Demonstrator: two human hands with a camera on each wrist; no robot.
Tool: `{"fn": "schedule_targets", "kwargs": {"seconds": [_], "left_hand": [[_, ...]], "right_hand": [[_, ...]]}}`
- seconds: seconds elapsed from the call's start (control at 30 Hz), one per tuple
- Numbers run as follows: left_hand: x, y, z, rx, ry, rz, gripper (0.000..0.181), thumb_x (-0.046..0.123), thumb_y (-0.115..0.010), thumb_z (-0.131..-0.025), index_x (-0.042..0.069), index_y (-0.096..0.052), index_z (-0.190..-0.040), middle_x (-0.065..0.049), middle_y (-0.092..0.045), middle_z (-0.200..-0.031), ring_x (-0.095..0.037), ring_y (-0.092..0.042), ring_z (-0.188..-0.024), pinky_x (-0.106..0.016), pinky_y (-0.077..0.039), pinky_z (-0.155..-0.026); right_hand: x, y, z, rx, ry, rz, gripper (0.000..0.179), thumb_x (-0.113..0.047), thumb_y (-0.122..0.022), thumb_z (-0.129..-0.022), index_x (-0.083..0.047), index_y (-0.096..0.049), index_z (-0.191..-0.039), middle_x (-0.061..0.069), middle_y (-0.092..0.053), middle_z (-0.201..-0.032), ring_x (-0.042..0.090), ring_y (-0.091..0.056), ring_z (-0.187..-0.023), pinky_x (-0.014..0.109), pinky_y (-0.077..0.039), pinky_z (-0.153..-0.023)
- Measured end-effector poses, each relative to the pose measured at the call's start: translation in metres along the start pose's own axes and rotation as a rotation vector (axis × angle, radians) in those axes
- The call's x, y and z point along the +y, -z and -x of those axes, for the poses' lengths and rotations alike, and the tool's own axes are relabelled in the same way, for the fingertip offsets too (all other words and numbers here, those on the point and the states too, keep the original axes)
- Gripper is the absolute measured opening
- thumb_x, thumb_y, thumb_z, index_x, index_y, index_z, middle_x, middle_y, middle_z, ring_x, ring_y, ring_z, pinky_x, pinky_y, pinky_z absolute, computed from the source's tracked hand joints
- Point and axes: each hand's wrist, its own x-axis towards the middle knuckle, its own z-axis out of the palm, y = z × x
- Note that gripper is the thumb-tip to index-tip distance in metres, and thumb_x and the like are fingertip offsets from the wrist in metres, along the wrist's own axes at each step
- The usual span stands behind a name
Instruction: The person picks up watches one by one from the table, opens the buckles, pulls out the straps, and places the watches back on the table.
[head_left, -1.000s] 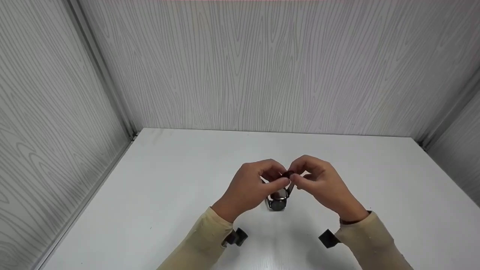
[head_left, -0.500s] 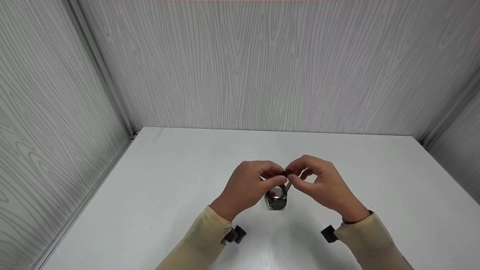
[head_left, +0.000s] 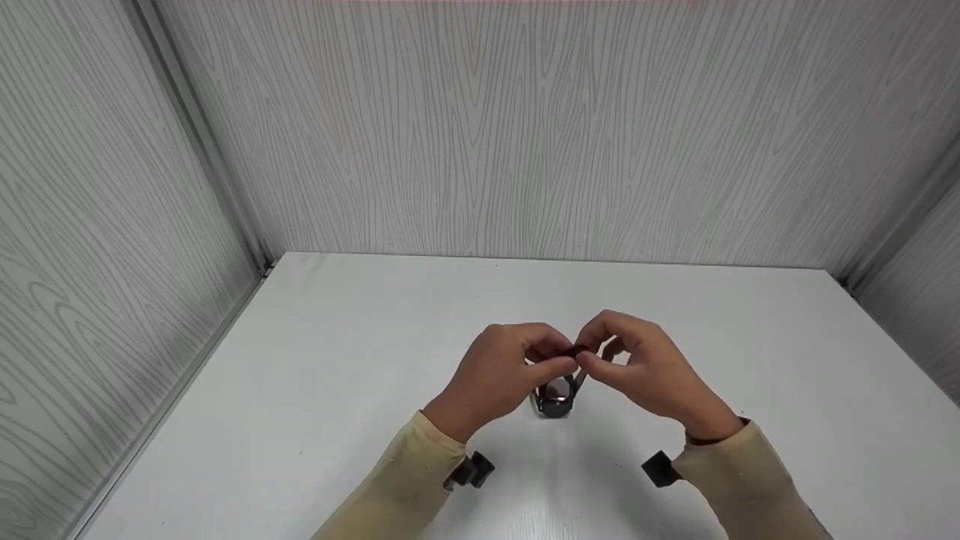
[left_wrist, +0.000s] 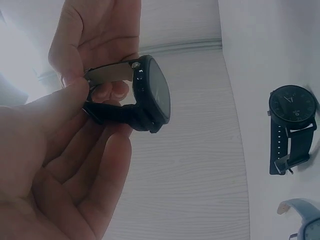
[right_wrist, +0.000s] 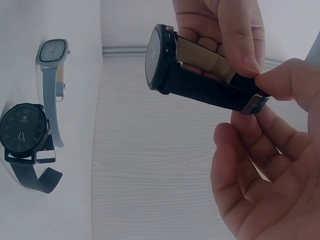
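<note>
A wristwatch with a black case and dark strap [head_left: 556,406] hangs between the two hands in the head view, its strap forming a loop. My left hand [head_left: 495,375] pinches the strap end from the left. From the other side my right hand [head_left: 645,367] pinches the same strap, thumb against fingers. Seen from the right wrist, the watch [right_wrist: 200,87] has a tan strap lining, and its metal buckle [right_wrist: 254,102] sits by the right thumb. In the left wrist view the watch case [left_wrist: 150,95] faces away from the fingers, which partly hide the strap ends.
Another black watch [left_wrist: 292,107] and a light blue watch [left_wrist: 302,212] lie on a white surface in the left wrist view. Grey wood-patterned walls [head_left: 480,127] surround the white table [head_left: 360,315]. Small black blocks [head_left: 660,469] stick out at both sleeves.
Both hands stay at the strap with only small finger shifts. The hanging watch case has tilted a little, so its dark face shows as a thinner shape.
</note>
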Motion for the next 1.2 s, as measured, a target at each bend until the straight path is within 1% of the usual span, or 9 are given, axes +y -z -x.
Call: {"fn": "schedule_targets", "kwargs": {"seconds": [0.13, 0.27, 0.43, 0.63, 0.7, 0.83, 0.9, 1.03, 1.2], "left_hand": [[0.001, -0.001, 0.0, 0.008, 0.018, 0.08, 0.011, 0.024, -0.079, -0.094, 0.018, -0.079, -0.103, 0.013, -0.075, -0.088, -0.012, -0.073, -0.078, -0.026, -0.058, -0.073], [0.0, -0.001, -0.001, 0.013, 0.019, 0.132, 0.012, 0.023, -0.079, -0.094, 0.017, -0.079, -0.104, 0.011, -0.076, -0.089, -0.021, -0.075, -0.08, -0.027, -0.059, -0.072], [-0.001, -0.003, -0.003, 0.029, 0.017, 0.135, 0.013, 0.025, -0.079, -0.093, 0.017, -0.08, -0.103, 0.012, -0.077, -0.091, -0.011, -0.075, -0.08, -0.026, -0.059, -0.075], [-0.002, -0.003, -0.002, 0.039, 0.01, 0.133, 0.012, 0.023, -0.079, -0.094, 0.015, -0.079, -0.103, 0.011, -0.077, -0.094, -0.003, -0.073, -0.081, -0.026, -0.059, -0.076], [-0.001, -0.002, -0.001, 0.039, 0.005, 0.093, 0.012, 0.023, -0.078, -0.095, 0.015, -0.079, -0.103, 0.012, -0.077, -0.093, -0.002, -0.073, -0.081, -0.025, -0.059, -0.076], [-0.001, 0.0, 0.0, 0.032, -0.001, -0.016, 0.013, 0.025, -0.077, -0.096, 0.016, -0.079, -0.104, 0.014, -0.076, -0.091, 0.0, -0.071, -0.079, -0.023, -0.057, -0.073], [-0.001, 0.0, 0.0, 0.023, -0.009, -0.058, 0.014, 0.027, -0.077, -0.095, 0.016, -0.08, -0.104, 0.014, -0.076, -0.091, 0.0, -0.07, -0.078, -0.022, -0.056, -0.071], [0.0, -0.001, -0.001, -0.002, -0.024, -0.093, 0.016, 0.029, -0.077, -0.095, 0.016, -0.08, -0.105, 0.013, -0.076, -0.093, 0.004, -0.068, -0.077, -0.02, -0.056, -0.072], [0.001, -0.004, 0.0, -0.024, -0.009, -0.016, 0.012, 0.023, -0.077, -0.095, 0.016, -0.079, -0.104, 0.013, -0.075, -0.09, 0.003, -0.069, -0.075, -0.02, -0.057, -0.074]], "right_hand": [[-0.001, 0.0, 0.0, 0.006, -0.028, -0.066, 0.011, -0.005, -0.071, -0.097, -0.015, -0.07, -0.099, -0.008, -0.069, -0.096, 0.015, -0.066, -0.091, 0.03, -0.056, -0.079], [0.0, -0.002, 0.0, -0.007, -0.059, -0.156, 0.003, -0.01, -0.07, -0.099, -0.01, -0.068, -0.101, 0.001, -0.069, -0.096, 0.018, -0.067, -0.087, 0.031, -0.059, -0.073], [0.001, -0.004, -0.001, -0.01, -0.087, -0.225, 0.009, -0.012, -0.068, -0.101, -0.005, -0.064, -0.103, 0.01, -0.067, -0.096, 0.021, -0.067, -0.081, 0.034, -0.06, -0.071], [0.0, -0.008, -0.002, -0.027, -0.127, -0.333, 0.014, -0.011, -0.064, -0.103, 0.002, -0.059, -0.107, 0.015, -0.062, -0.097, 0.023, -0.065, -0.085, 0.035, -0.06, -0.075], [0.001, -0.007, -0.002, -0.03, -0.113, -0.284, 0.013, -0.012, -0.065, -0.102, -0.001, -0.061, -0.107, 0.012, -0.064, -0.098, 0.021, -0.066, -0.087, 0.033, -0.059, -0.078], [0.002, -0.003, -0.003, -0.03, -0.057, -0.077, 0.005, -0.012, -0.071, -0.099, -0.012, -0.068, -0.104, 0.0, -0.069, -0.098, 0.015, -0.067, -0.088, 0.03, -0.057, -0.081], [0.001, -0.001, -0.003, -0.033, -0.039, 0.001, 0.007, -0.011, -0.071, -0.098, -0.016, -0.07, -0.103, -0.004, -0.07, -0.098, 0.013, -0.067, -0.089, 0.031, -0.057, -0.082], [-0.003, 0.003, -0.001, -0.059, -0.035, 0.034, 0.009, -0.011, -0.072, -0.097, -0.017, -0.07, -0.103, -0.004, -0.07, -0.097, 0.013, -0.067, -0.087, 0.031, -0.057, -0.081], [-0.002, 0.003, 0.002, -0.06, -0.031, 0.025, 0.01, -0.008, -0.071, -0.096, -0.017, -0.069, -0.099, -0.005, -0.069, -0.095, 0.013, -0.065, -0.087, 0.031, -0.057, -0.078]]}}
